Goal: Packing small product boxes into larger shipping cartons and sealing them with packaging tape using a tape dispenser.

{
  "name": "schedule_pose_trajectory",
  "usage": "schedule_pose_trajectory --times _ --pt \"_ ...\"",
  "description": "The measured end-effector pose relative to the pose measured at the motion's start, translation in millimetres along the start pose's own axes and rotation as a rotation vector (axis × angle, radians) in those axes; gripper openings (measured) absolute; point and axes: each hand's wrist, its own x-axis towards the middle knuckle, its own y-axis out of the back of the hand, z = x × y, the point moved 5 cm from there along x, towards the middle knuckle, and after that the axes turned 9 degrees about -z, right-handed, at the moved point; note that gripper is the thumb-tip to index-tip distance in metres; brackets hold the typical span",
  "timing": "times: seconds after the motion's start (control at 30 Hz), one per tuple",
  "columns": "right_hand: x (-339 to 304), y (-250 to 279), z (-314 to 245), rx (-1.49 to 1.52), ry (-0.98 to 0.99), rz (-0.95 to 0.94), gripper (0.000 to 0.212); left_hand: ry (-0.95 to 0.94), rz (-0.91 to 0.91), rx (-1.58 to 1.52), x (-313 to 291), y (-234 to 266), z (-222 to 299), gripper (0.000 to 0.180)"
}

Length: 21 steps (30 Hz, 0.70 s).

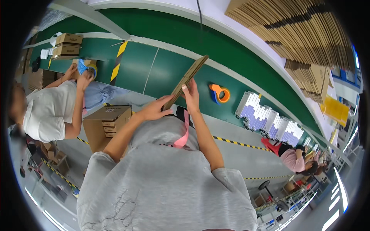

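Observation:
A flattened brown cardboard box (189, 74) stands nearly edge-on to me, tilted, over the near side of the green table (169, 71). My left hand (154, 109) grips its lower near end, the fingers laid along it. Higher up, my right hand (191, 96) is closed on its right side, thumb towards the top. An orange and blue tape dispenser (216, 88) rests on the table to the right of my right hand, apart from it. The far face of the cardboard is hidden.
Several small white-and-purple boxes (252, 111) stand in rows at right. Flattened cartons (296, 34) fill the upper shelf beside a yellow bin (334, 111). An open carton (110, 112) holds smaller boxes by my left arm. At left, a co-worker (50, 111) handles a tape dispenser near stacked cartons (66, 52).

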Motion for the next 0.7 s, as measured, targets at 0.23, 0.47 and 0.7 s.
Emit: schedule_pose_trajectory --times 0.23,0.47,0.7 --pt "13 10 -8 -0.05 0.057 -0.094 0.067 0.279 -0.049 -0.605 24 -13 -63 0.07" --pt "9 42 -20 -0.544 0.036 -0.094 0.053 0.312 0.057 -0.532 2 20 -49 0.052" --pt "-8 88 -2 -0.446 -0.095 -0.02 0.024 0.354 0.758 0.057 -66 107 -165 0.035"
